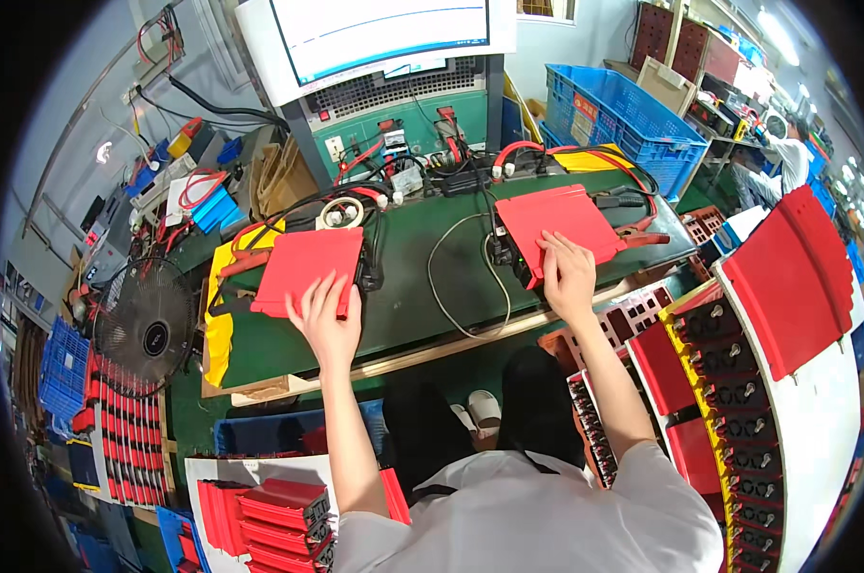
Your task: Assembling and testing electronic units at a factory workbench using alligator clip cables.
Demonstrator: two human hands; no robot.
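Note:
Two flat red box-shaped electrical units lie on the green-topped bench. Upon the near edge of the left red unit (303, 263) rest the spread fingers of my left hand (327, 320); the hand is open. My right hand (569, 275) lies open over the near part of the right red unit (556, 224), its fingers stretched out. Black plugs and leads sit at the inner end of each unit. Red clamps, one the left clamp (246, 262) and one the right clamp (645, 239), meet the outer ends. A pale cable loop (432, 277) lies between the units.
Behind the bench (403, 315) stands a monitor (384, 33) above a socket panel. A blue crate (623, 115) is at the back right. A fan (150, 329) stands left. Stacked red units (284, 516) and a rack of units (737, 401) flank me. A person (785, 158) sits far right.

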